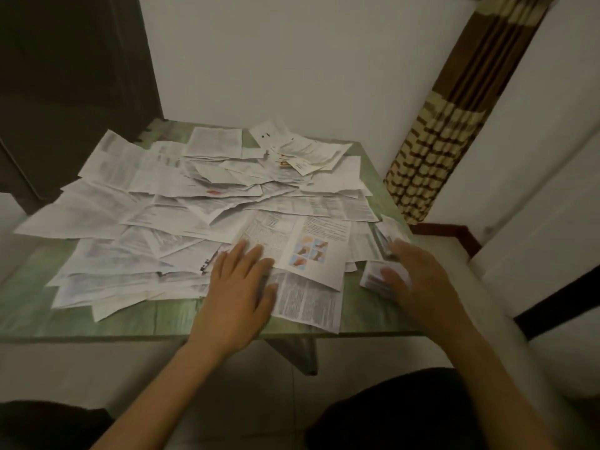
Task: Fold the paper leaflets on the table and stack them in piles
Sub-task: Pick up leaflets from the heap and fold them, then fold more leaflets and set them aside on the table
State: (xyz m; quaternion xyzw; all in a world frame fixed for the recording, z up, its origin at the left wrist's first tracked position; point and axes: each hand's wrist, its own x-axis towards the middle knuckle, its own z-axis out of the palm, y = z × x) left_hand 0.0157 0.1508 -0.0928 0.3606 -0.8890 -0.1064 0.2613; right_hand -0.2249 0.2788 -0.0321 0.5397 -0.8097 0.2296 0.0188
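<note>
The green table (pixel 97 316) is covered by a big messy heap of open leaflets (pixel 181 203); most of them are not folded yet, so I think the job is only just begun. On top, at the near edge, lies one open leaflet with small coloured pictures (pixel 311 245).

The left hand (pixel 240 284) lies flat on the left part of that leaflet, fingers straight and a little spread, holding nothing. The right hand (pixel 422 280) is over at the right edge of the table, where two small piles of folded leaflets sit; its thumb touches the near pile (pixel 373 280), and its fingers reach toward the far pile (pixel 384 237). The hand is blurry, so I cannot tell if it grips a pile or only rests on it.

The step now looks like picking the next leaflet to fold, and the picture one seems to be it. To do it well, slide it out of the heap onto bare table first, so no other sheet gets caught in the fold; keep the flat hand pressing so the paper does not slip; bring edge to edge, then rub along the fold to make it sharp. Fold it small like the ones in the piles; set it square on top, because the piles sit close to the table edge and could tip off.
</note>
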